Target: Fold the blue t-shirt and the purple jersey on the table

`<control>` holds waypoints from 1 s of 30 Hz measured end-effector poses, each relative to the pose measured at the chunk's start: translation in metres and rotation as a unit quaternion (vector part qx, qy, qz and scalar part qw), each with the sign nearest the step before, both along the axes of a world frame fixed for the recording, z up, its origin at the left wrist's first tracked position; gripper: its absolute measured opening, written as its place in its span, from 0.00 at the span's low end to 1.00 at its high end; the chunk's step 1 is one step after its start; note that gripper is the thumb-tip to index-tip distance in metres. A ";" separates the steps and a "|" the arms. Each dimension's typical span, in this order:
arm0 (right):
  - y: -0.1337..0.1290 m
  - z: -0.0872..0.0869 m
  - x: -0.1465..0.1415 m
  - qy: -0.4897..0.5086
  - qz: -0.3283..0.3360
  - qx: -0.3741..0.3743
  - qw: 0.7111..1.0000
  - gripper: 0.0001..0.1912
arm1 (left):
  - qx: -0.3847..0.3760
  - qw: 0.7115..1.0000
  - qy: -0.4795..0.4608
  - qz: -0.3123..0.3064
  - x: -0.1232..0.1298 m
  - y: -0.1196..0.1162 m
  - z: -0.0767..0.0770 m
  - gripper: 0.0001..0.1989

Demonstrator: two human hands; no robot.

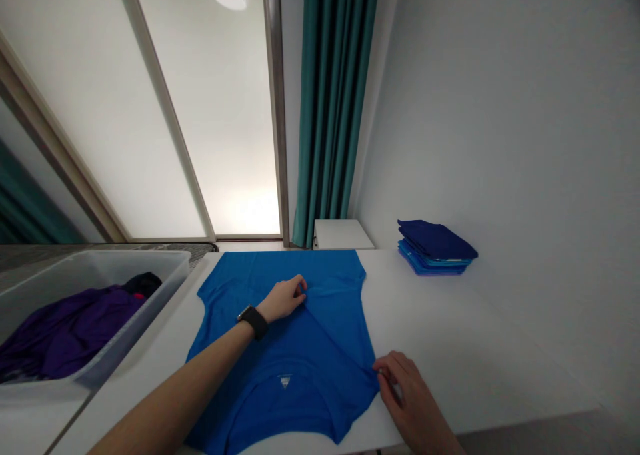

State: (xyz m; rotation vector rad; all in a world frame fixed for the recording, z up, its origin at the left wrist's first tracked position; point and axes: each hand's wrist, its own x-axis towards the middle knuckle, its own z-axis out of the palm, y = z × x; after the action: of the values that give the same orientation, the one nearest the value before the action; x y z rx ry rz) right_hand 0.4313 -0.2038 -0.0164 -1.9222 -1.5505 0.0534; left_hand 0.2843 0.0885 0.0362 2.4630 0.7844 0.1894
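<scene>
A blue shirt lies spread on the white bench, its neckline towards 6 o'clock and its straight edge reaching the bench's far side at 12. With the shirt's middle as the dial's centre, the left hand rests just towards 12 o'clock, its grip pinched on a bit of the upper layer. The right hand is between 3 and 4 o'clock, its grip nipping the shirt's edge between thumb and fingers. 1 diagonal crease runs from the left grip down to the right.

Inside the neckline, at 6 o'clock, a white triangular logo is printed with fine lettering around it, too small to read. A watch with a black strap circles the left wrist; its screen cannot be read from here.

At 2 o'clock sits a folded stack, navy on top with brighter blue layers beneath, and well apart from both hands. At 9 o'clock a translucent tub holds a heap of purple clothing, with a black piece and a touch of red at its far end. A low white cabinet stands at 1 o'clock, below a teal curtain.
</scene>
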 end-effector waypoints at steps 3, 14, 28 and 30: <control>0.003 0.004 0.004 0.027 0.011 -0.016 0.999 0.09 | -0.006 1.000 -0.008 -0.007 -0.001 0.002 -0.002 0.07; 0.036 0.026 0.028 -0.014 0.072 -0.105 0.992 0.14 | -0.027 0.999 -0.043 -0.017 -0.004 -0.006 0.005 0.10; 0.041 0.028 0.042 -0.035 0.042 -0.029 0.998 0.10 | 0.197 0.980 0.001 -0.037 -0.012 -0.034 0.009 0.12; 0.044 0.027 0.038 -0.042 0.047 -0.014 0.998 0.10 | 0.204 0.974 -0.004 -0.098 -0.014 -0.056 0.011 0.14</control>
State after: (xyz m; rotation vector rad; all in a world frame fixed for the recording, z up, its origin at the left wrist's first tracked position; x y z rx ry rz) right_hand 0.4697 -0.1602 0.0109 -1.8939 -1.7042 0.0353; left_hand 0.2708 0.0321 0.0475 2.9052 0.5335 0.3134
